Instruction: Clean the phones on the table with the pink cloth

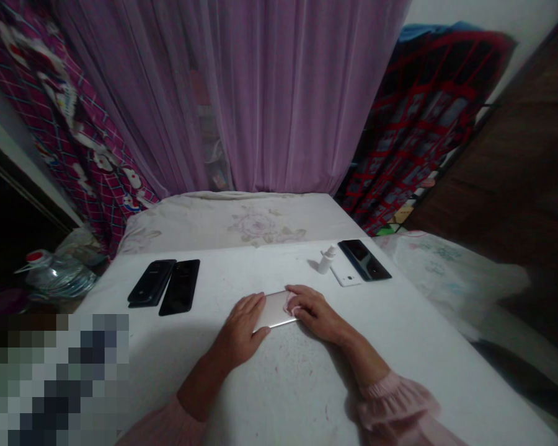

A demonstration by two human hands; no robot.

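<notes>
My left hand (pixel 242 328), fingers pressed together, and my right hand (pixel 314 313), fingers curled, clasp opposite ends of a silver phone (pixel 274 311) lying flat on a white table (pixel 279 384), with a small white bottle (pixel 326 260) and a white phone (pixel 346 274) beyond and two black phones (pixel 179 287) to the left.

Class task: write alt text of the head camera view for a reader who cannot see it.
The left hand and right hand touch opposite ends of a silver phone on a white table. Two black phones lie left; a third black phone, a white phone and a small white bottle lie right.
</notes>
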